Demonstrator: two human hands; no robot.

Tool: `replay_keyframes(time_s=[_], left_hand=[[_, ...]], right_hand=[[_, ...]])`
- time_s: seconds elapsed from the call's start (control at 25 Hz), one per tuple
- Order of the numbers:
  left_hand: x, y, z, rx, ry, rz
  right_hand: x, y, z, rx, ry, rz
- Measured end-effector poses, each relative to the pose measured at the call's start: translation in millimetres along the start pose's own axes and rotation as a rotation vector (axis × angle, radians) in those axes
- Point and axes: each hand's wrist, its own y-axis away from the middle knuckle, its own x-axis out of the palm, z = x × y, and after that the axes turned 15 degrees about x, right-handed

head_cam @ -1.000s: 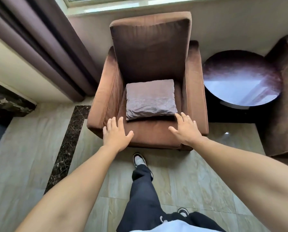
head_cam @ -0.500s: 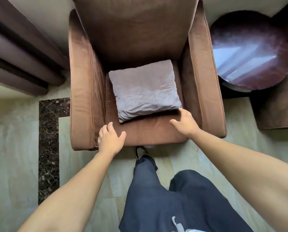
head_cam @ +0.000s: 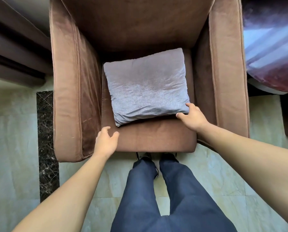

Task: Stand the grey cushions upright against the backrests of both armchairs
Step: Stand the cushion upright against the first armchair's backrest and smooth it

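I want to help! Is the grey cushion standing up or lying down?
Lying down. The grey cushion lies flat on the armchair seat, below the backrest.

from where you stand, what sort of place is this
Probably a lounge or hotel-style sitting area: a brown upholstered armchair with a grey cushion, a glossy round side table, heavy curtains and a polished stone floor.

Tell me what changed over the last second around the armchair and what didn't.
The person stepped up to the brown armchair. The right hand reached forward and now touches the grey cushion at its near right corner. The left hand stays open over the seat's front edge, short of the cushion. The cushion still lies flat on the seat.
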Motion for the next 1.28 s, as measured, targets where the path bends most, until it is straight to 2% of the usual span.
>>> replay_keyframes(time_s=[0.12,0.32,0.48,0.6,0.72,0.88,1.0,1.12,1.28], left_hand=[[7.8,-43.1,-10.1,-0.063,0.113,-0.090],[16.7,-112.2,-15.0,0.045,0.191,-0.086],[27.7,-189.4,-14.8,0.036,0.298,-0.166],[27.9,-241.7,-12.1,0.020,0.385,-0.122],[33.3,-291.9,8.5,-0.030,0.461,-0.076],[30.0,-292.0,-21.0,-0.102,0.639,-0.047],[38.9,-293.6,-27.1,-0.150,0.751,-0.030],[33.6,-290.4,-26.4,-0.109,0.810,-0.051],[21.6,-281.2,-30.7,-0.099,0.827,-0.048]], right_hand=[[-4.6,-38.7,5.9,0.021,-0.013,-0.008],[-11.4,-100.7,33.6,0.068,-0.114,-0.029],[-10.4,-157.9,71.3,0.100,-0.198,-0.136],[-6.8,-188.1,99.7,0.137,-0.077,-0.223],[1.0,-209.6,110.7,0.215,-0.103,-0.196],[11.0,-213.8,114.9,0.258,-0.231,-0.095],[16.9,-214.8,107.1,0.248,-0.446,-0.093],[14.9,-208.4,100.2,0.184,-0.606,-0.090],[5.9,-189.1,94.1,0.125,-0.655,-0.101]])
